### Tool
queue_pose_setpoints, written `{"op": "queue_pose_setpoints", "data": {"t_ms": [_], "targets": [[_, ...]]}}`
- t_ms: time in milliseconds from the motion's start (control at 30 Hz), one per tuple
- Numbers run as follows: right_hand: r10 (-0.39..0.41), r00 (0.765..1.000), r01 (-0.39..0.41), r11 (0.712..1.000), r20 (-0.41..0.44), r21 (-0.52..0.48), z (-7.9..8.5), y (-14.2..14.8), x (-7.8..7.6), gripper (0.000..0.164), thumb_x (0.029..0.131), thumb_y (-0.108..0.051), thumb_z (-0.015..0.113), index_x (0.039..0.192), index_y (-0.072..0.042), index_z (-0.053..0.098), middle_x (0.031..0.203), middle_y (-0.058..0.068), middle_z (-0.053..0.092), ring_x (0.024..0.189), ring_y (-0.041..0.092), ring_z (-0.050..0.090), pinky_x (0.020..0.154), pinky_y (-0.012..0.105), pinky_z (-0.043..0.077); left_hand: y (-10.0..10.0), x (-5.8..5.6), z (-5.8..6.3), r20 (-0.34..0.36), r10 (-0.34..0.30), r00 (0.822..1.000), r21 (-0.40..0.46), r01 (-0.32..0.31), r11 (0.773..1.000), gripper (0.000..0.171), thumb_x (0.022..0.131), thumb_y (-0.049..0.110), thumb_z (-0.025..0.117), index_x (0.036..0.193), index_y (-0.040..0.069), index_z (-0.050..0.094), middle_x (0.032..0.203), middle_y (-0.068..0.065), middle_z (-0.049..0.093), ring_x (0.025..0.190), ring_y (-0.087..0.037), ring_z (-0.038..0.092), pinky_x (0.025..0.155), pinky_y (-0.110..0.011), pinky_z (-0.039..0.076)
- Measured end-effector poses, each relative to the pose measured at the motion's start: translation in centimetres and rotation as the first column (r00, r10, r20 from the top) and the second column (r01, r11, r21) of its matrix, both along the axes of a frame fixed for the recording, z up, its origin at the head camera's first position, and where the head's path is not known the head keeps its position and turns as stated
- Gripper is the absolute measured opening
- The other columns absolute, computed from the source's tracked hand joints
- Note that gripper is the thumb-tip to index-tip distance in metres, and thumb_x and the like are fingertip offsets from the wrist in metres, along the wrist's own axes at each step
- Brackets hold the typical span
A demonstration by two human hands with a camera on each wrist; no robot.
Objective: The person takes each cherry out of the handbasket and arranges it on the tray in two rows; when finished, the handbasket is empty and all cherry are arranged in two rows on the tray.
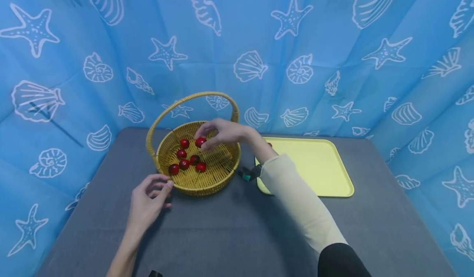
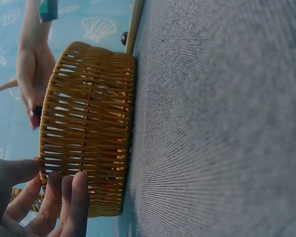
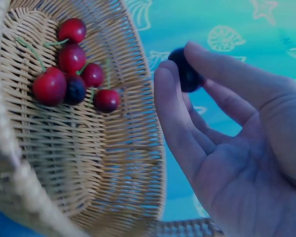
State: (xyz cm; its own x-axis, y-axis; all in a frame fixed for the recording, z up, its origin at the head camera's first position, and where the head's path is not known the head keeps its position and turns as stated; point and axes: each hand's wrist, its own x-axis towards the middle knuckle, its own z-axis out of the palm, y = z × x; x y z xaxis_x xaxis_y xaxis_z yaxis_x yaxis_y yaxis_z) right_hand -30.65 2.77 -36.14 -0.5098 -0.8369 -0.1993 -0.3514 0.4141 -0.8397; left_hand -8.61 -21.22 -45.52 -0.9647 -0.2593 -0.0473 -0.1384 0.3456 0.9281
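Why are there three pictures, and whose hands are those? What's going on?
No robot here! These are a person's two bare hands, with three cameras watching. The big picture comes from a camera on the person's head, looking forward and down. The other two come from cameras on the wrists, so the left wrist's view looks tipped sideways.

On the gray cloth sits a woven basket with six cherries inside. Beside it lies a yellow tray, partly hidden by the right arm.

The left hand holds the basket's rim. The right hand pinches another cherry between fingers and thumb, above the basket. Behind everything hangs a blue curtain with white seashells and starfish.
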Motion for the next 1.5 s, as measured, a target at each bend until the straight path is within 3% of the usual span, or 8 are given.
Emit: {"op": "queue_pose_setpoints", "data": {"t_ms": [133,333,533,667,800,933,1133,1500], "targets": [[0.046,0.997,-0.048,0.999,-0.057,-0.024,1.1,1.7,0.5,0.036,0.100,-0.023,0.080,0.133,-0.013,0.071,0.136,0.002,0.071,0.130,0.019,0.064,0.107,0.037,0.061,0.0,0.0,0.0,-0.001,0.004,1.000,-0.002,-0.004,1.000,0.031,0.107,0.032,0.072,0.130,0.012,0.066,0.117,-0.024,0.075,0.088,-0.026,0.078,0.067,-0.034,0.072],[0.061,0.998,-0.062,0.996,-0.020,-0.067,2.3,4.9,1.2,0.032,0.098,-0.014,0.081,0.129,-0.012,0.072,0.120,0.007,0.074,0.105,0.025,0.075,0.093,0.034,0.065,-0.1,0.1,-0.1,-0.002,0.000,1.000,0.002,0.000,1.000,0.035,0.107,0.035,0.072,0.131,0.011,0.066,0.117,-0.023,0.075,0.089,-0.026,0.077,0.068,-0.035,0.072],[-0.019,0.999,0.015,0.996,-0.049,-0.086,3.2,8.7,2.1,0.034,0.097,-0.013,0.083,0.129,-0.011,0.072,0.125,0.008,0.072,0.096,0.040,0.074,0.089,0.031,0.063,0.0,0.1,0.0,-0.020,-0.007,1.000,-0.008,0.006,1.000,0.034,0.107,0.032,0.072,0.132,0.008,0.066,0.116,-0.022,0.074,0.088,-0.023,0.078,0.068,-0.034,0.072],[-0.104,0.994,0.102,0.992,-0.016,-0.079,3.3,11.2,2.2,0.035,0.097,-0.012,0.082,0.130,-0.010,0.071,0.121,0.010,0.073,0.092,0.023,0.076,0.078,0.029,0.063,0.1,0.2,-0.1,-0.048,-0.013,0.999,-0.006,0.013,1.000,0.036,0.107,0.033,0.072,0.131,0.007,0.066,0.115,-0.023,0.075,0.087,-0.021,0.078,0.068,-0.033,0.072],[-0.168,0.985,0.171,0.982,0.046,-0.082,2.8,13.8,2.0,0.035,0.098,-0.009,0.080,0.131,-0.007,0.069,0.116,0.012,0.073,0.084,0.022,0.075,0.067,0.032,0.061,0.1,0.2,-0.1,-0.040,-0.009,0.999,-0.015,0.008,1.000,0.035,0.107,0.033,0.072,0.131,0.008,0.066,0.115,-0.022,0.075,0.088,-0.023,0.078,0.067,-0.032,0.072],[-0.225,0.974,0.227,0.971,0.040,-0.070,2.2,16.2,1.7,0.036,0.098,-0.007,0.079,0.132,-0.006,0.068,0.122,0.013,0.073,0.086,0.024,0.078,0.084,0.035,0.067,0.1,0.2,-0.1,-0.025,-0.005,1.000,-0.019,0.005,1.000,0.035,0.107,0.034,0.072,0.132,0.009,0.066,0.116,-0.022,0.074,0.090,-0.026,0.077,0.068,-0.032,0.072],[-0.344,0.937,0.344,0.939,-0.053,-0.018,0.7,19.3,1.2,0.042,0.097,-0.010,0.080,0.138,-0.006,0.068,0.138,0.016,0.069,0.107,0.021,0.081,0.103,0.031,0.064,0.1,0.2,0.0,-0.011,-0.007,1.000,-0.017,0.007,1.000,0.037,0.107,0.035,0.071,0.133,0.010,0.065,0.117,-0.021,0.074,0.092,-0.026,0.077,0.069,-0.032,0.072],[-0.457,0.885,0.460,0.888,-0.088,0.011,-3.6,23.2,0.7,0.043,0.101,-0.008,0.077,0.142,-0.003,0.066,0.145,0.024,0.067,0.134,0.044,0.069,0.114,0.055,0.060,0.1,0.2,0.1,0.005,-0.004,1.000,-0.007,0.004,1.000,0.038,0.107,0.037,0.071,0.134,0.010,0.065,0.118,-0.020,0.073,0.092,-0.025,0.077,0.069,-0.032,0.072]]}}
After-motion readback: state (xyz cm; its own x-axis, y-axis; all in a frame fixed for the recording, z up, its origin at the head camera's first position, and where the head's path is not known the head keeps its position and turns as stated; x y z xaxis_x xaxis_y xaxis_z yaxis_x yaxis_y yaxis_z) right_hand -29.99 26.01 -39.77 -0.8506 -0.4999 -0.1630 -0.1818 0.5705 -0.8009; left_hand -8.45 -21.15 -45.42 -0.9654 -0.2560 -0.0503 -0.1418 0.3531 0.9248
